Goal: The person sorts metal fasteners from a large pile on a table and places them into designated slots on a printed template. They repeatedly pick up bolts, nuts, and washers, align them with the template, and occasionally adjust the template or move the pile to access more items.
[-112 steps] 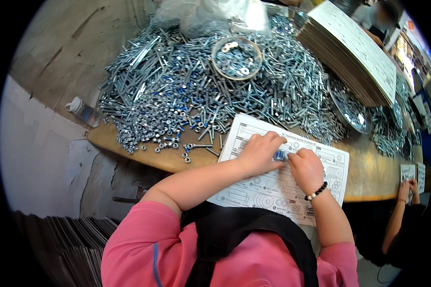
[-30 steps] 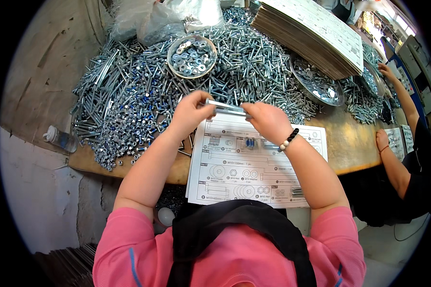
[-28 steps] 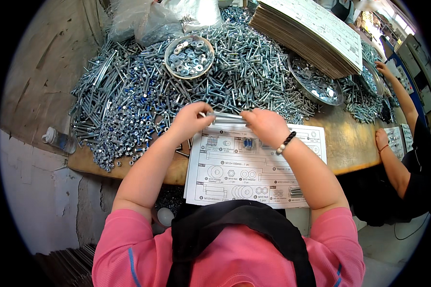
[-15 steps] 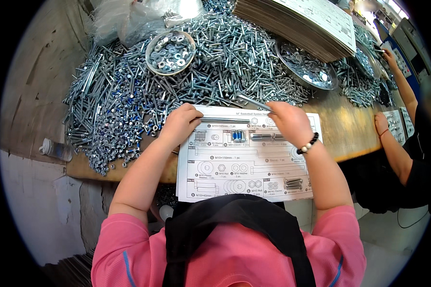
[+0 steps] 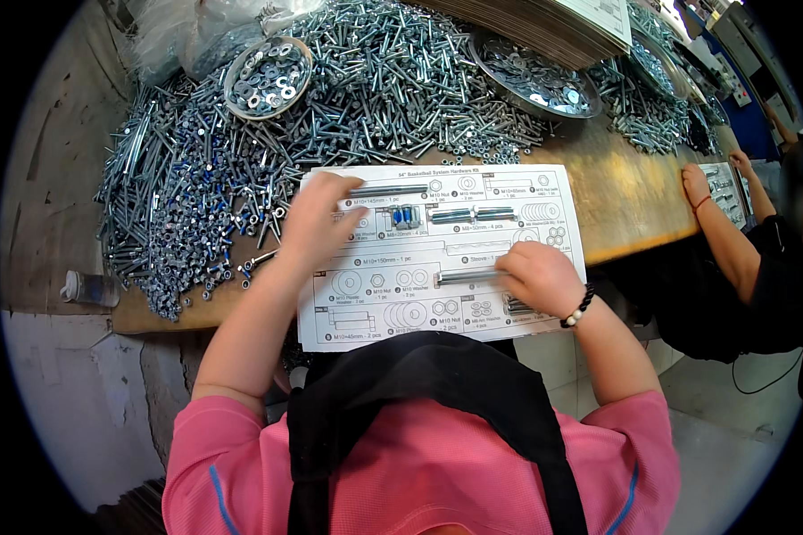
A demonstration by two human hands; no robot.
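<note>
A printed hardware card (image 5: 393, 267) with outline drawings lies in front of me at the table's edge. My right hand (image 5: 540, 281) is closed on a long silver bolt (image 5: 464, 277), which lies low across the card's lower middle. Over the card's upper left corner, my left hand (image 5: 317, 223) has its thumb and fingers apart. Beside its fingertips rests another long bolt (image 5: 391, 190). Short bolts with blue rings (image 5: 406, 218) and a row of medium bolts (image 5: 473, 215) lie on the card. Some small bolts (image 5: 517, 306) are partly hidden below my right hand.
Behind the card spreads a big heap of bolts (image 5: 375, 89), with nuts (image 5: 192, 250) at its left. Washers fill a round bowl (image 5: 268, 78) and a metal pan (image 5: 535, 80). A card stack (image 5: 526, 31) stands behind. At right, another person's hand (image 5: 698, 185) works over a card.
My right hand has brought the long bolt from above the card's top edge down to its lower middle. My left hand's fingers have spread. The view has shifted slightly.
</note>
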